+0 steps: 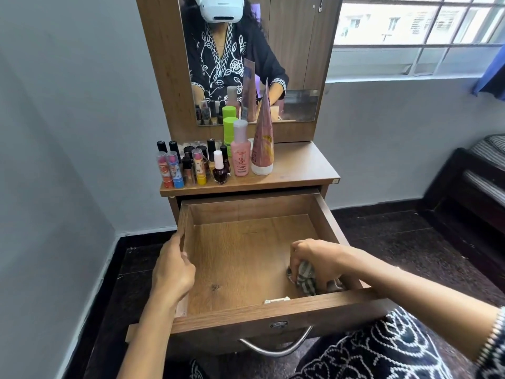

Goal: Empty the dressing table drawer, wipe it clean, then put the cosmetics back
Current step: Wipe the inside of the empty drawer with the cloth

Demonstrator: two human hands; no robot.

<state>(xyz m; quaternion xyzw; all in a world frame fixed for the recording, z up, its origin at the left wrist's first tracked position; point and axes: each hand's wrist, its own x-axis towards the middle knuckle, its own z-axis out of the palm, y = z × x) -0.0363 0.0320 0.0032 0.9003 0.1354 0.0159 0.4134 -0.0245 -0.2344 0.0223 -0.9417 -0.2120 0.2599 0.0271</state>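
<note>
Right hand [314,258] clutches cloth [307,279] to wipe the near-right drawer [246,307] corner, while left hand [172,272] grips the left wall, steadying it.

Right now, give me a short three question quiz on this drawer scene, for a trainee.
1. True or false: the drawer is pulled out and holds no cosmetics.
2. Multiple choice: what does the right hand grip? A) a nail polish bottle B) a striped cloth C) the drawer handle
3. Short answer: where does the left hand rest?

Key
1. True. The cosmetics stand on the tabletop.
2. B. The fingers curl round the cloth in the drawer's near right corner.
3. On the drawer's left side wall, thumb over the top edge.
</note>
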